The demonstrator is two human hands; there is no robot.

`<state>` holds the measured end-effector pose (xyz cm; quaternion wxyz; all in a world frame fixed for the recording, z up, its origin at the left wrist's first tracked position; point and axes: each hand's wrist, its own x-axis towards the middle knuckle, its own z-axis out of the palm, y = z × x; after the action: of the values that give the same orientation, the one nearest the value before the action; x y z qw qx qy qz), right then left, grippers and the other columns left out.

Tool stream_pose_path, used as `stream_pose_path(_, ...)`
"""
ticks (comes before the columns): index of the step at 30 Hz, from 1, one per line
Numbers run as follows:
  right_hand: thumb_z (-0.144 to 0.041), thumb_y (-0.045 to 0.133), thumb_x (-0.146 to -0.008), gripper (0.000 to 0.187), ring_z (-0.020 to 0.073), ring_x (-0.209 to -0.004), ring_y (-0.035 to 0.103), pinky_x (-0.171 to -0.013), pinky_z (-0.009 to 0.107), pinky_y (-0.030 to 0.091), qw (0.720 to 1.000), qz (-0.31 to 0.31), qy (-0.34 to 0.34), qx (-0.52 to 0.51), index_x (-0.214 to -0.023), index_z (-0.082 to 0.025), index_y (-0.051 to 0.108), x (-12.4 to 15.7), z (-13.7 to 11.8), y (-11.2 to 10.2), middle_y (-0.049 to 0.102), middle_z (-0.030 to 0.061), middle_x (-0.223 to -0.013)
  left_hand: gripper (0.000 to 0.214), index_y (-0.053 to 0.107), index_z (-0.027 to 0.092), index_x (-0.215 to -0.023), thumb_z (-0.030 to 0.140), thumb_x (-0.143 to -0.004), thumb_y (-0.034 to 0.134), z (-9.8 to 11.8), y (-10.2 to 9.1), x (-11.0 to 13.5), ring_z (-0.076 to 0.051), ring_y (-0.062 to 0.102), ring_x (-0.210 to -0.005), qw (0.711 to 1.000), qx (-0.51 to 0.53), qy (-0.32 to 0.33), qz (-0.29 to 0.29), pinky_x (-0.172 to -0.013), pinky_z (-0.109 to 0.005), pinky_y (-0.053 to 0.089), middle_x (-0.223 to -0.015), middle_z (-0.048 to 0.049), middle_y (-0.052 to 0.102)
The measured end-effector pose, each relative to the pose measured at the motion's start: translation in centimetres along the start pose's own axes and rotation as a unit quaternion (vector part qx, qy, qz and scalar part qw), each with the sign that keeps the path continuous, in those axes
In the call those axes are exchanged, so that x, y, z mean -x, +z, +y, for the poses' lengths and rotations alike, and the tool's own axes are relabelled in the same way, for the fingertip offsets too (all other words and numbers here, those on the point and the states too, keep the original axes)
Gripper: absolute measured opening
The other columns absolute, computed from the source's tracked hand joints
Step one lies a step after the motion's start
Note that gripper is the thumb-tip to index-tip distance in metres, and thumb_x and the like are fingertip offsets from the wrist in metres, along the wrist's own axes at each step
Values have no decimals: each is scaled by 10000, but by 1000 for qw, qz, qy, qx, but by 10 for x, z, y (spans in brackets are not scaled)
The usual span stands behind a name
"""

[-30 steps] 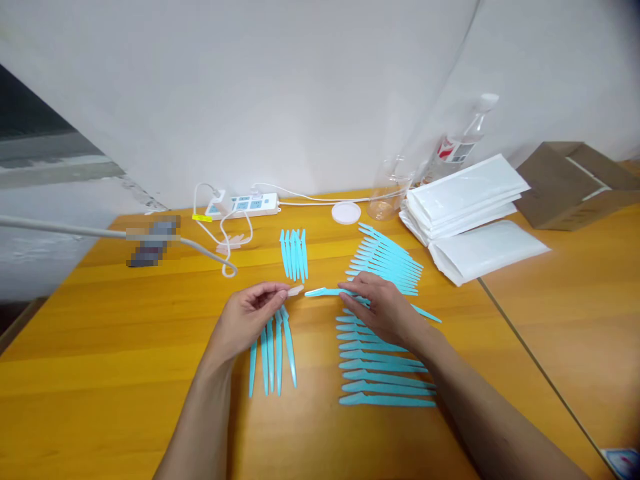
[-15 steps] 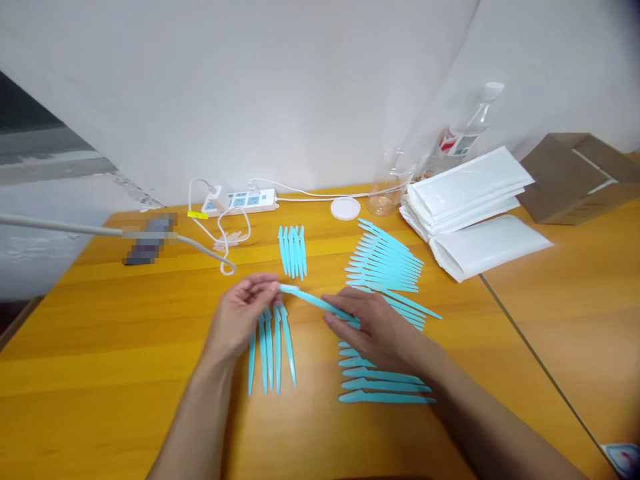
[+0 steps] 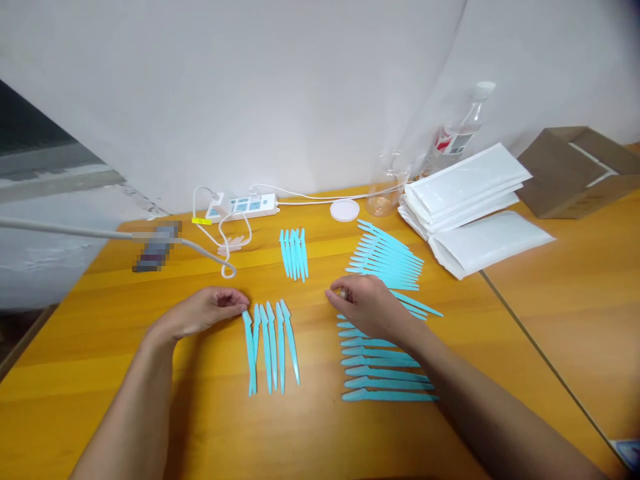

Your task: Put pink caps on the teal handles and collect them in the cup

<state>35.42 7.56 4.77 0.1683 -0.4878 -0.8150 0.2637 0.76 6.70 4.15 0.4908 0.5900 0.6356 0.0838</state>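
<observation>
Close by, the left hand (image 3: 200, 313) lies flat on the orange wooden table (image 3: 100, 373), fingers pressed together. Its fingertips (image 3: 243, 308) touch the head of the leftmost stick in a near cluster of slim light-blue plastic sticks (image 3: 273, 347), five or six by my count; whether they pinch it I cannot tell. Right of that cluster the right hand (image 3: 365, 307) hovers with fingers curled in, thumb against forefinger, covering the top of a stacked row of blue sticks (image 3: 385, 373); about seven show. Behind the cluster sits a second small bunch of blue sticks (image 3: 294, 253), roughly six. Behind and right of the cluster fans a larger spread of blue sticks (image 3: 387, 260), too overlapped to count. Further behind the cluster are one white power strip (image 3: 243, 204), one round white lid (image 3: 345, 210), one clear plastic bottle (image 3: 457, 137), a stack of white pouches (image 3: 470, 200) and one brown cardboard box (image 3: 575, 170).
</observation>
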Motion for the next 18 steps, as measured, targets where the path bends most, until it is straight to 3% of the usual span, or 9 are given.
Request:
stream_pose_path(3,-349,521,-934,280,172,-718,658,-655,251,387,999,-22,32,34,-876,-186,741,-24,4,1,740,55,-762,316,770,238,-873,514,-734,702,1,-7,0,-160,590,-652,999,-12,-1,-31,-612,-246,476,-776,-23,706)
stream_pose_path(7,-372,546,-904,292,232,-861,693,-710,273,422,993,-37,74,80,-869,-172,755,-64,5,12,764,120,-890,323,760,225,-859,516,-740,690,0,-4,-2,-151,562,-610,1000,-14,-5,-25,-573,-242,453,-733,-18,683)
stream_pose_path(13,-399,590,-865,323,295,-906,699,-717,311,464,989,-34,112,94,-938,-124,744,-101,-7,36,750,192,-964,350,703,190,-776,534,-713,700,2,19,0,-148,559,-620,996,-10,20,82,-578,-246,460,-680,-9,647)
stream_pose_path(16,-355,593,-856,294,285,-899,705,-711,301,473,987,-35,132,90,-960,-126,745,-109,-9,41,753,187,-957,392,704,181,-819,564,-742,672,-3,15,0,-145,567,-616,993,28,31,106,-601,-259,480,-694,-17,652)
stream_pose_path(18,-305,585,-844,262,275,-869,711,-682,289,469,985,-35,144,85,-945,-129,752,-114,-9,42,757,179,-936,435,710,176,-854,594,-742,658,-10,4,-5,-146,575,-611,984,26,24,174,-596,-260,473,-721,-25,675)
